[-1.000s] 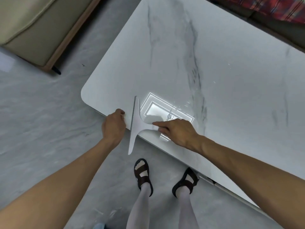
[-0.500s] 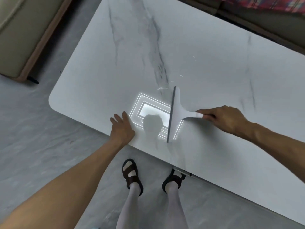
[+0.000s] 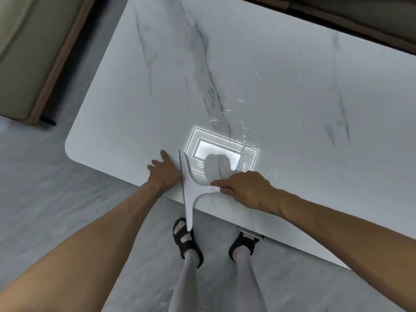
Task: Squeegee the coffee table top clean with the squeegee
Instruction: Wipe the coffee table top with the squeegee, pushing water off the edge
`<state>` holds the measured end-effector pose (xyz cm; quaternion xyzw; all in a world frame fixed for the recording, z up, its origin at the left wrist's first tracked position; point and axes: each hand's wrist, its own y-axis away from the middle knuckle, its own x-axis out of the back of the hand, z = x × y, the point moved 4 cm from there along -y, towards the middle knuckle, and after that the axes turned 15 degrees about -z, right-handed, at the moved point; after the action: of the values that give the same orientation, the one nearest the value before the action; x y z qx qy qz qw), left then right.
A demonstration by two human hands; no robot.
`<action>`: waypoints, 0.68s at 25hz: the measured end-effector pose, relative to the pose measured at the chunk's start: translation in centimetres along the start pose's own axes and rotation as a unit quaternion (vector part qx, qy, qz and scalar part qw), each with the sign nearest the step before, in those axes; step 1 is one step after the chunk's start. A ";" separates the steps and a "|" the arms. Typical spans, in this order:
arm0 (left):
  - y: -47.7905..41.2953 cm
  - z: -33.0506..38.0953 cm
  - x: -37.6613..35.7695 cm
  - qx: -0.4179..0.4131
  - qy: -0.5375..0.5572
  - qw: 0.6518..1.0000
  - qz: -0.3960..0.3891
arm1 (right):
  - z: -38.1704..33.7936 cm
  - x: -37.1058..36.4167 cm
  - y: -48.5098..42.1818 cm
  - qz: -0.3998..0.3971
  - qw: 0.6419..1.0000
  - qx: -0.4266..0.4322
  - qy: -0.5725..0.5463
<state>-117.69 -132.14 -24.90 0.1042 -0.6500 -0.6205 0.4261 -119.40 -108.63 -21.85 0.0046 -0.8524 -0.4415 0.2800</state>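
Note:
The white marble coffee table top fills the upper middle of the head view. A white T-shaped squeegee lies across the table's near edge, its blade running towards me and its lower end overhanging the floor. My right hand grips the squeegee's handle from the right. My left hand rests flat on the table edge just left of the blade, fingers straight. Thin water streaks and droplets glisten on the top beyond the squeegee, beside a bright reflected rectangle of light.
A beige sofa with a wooden base stands at the upper left, and a dark sofa edge runs along the table's far side. My sandalled feet stand on the grey floor just below the table's near edge.
My right hand has drawn the squeegee leftwards across the top to the near edge by my left hand; the blade now overhangs the edge. My left hand stays flat on the table.

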 end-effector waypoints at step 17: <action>2.3 -3.7 0.7 -0.036 0.172 0.973 0.150 | 3.5 1.1 5.0 0.016 0.999 -0.003 -0.033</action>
<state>-114.73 -134.77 -23.02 0.0952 -0.5521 -0.5456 0.6233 -120.81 -103.28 -19.17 -0.0250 -0.8599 -0.4395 0.2585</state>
